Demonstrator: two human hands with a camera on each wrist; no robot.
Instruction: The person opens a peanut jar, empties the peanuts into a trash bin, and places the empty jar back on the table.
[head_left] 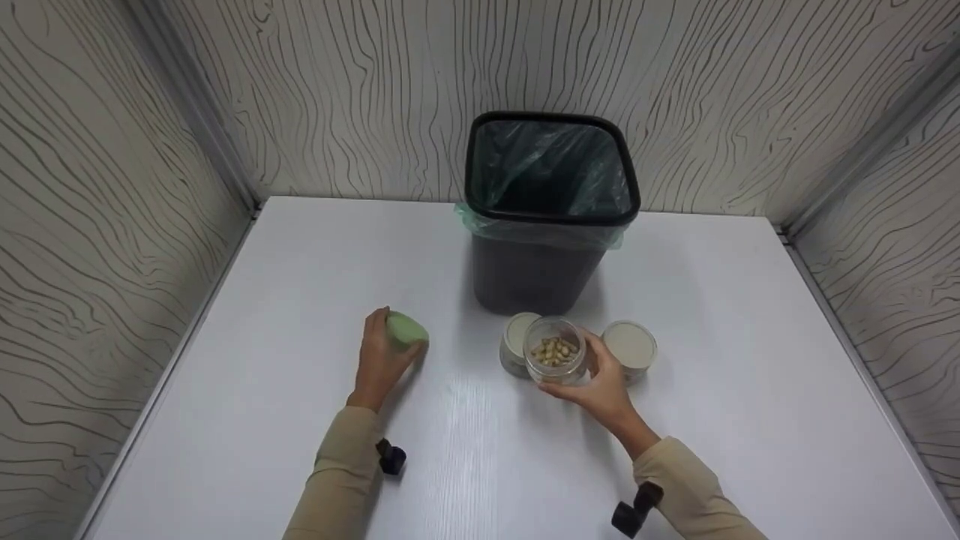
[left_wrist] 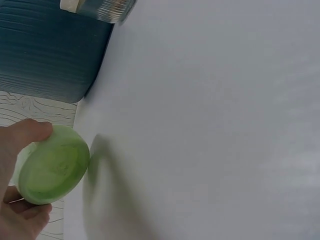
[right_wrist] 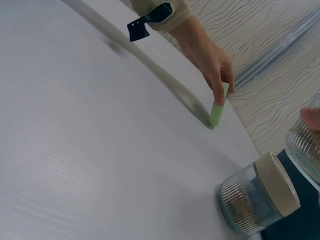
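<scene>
In the head view my left hand [head_left: 377,364] pinches a round, pale green lid [head_left: 406,330] by its edges, thumb on one side and fingers on the other. The lid stands tilted on edge, close over the white table, and its round face shows in the left wrist view [left_wrist: 55,167]. My right hand [head_left: 602,386] grips an uncovered clear glass jar [head_left: 553,374] from the side, with small tan nut-like pieces [head_left: 555,351] inside. Ribbed walls of this jar [right_wrist: 304,145] appear in the right wrist view, where only part of the thumb shows.
Two glass jars with cream lids, one at left [head_left: 519,336] and one at right [head_left: 630,345], flank the held jar. Behind them stands a dark grey bin [head_left: 532,274] lined with a greenish bag. Patterned panels [head_left: 360,97] wall the white table [head_left: 315,255] at back and sides.
</scene>
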